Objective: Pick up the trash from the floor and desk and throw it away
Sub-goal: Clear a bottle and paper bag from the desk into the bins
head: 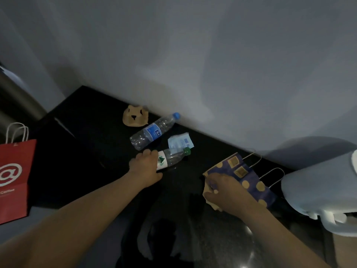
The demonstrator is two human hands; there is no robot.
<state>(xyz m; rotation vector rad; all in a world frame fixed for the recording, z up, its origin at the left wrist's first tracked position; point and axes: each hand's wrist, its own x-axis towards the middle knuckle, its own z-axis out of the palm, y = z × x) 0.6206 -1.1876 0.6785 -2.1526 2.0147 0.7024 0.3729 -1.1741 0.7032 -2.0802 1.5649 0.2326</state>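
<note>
Plastic bottle (172, 158), left grip (145, 167), near wall (193, 64)

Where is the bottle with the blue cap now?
In the head view, the blue-capped bottle lies left of centre on the dark surface near the wall, between the tan paper scrap and the green-capped bottle.

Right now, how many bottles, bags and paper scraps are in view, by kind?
Plastic bottles: 2, the blue-capped bottle and the green-capped bottle.
Paper bags: 2, the red bag and the dotted blue bag.
Packets: 1, the light blue packet.
Paper scraps: 1, the tan crumpled paper.
Total: 6.
</note>
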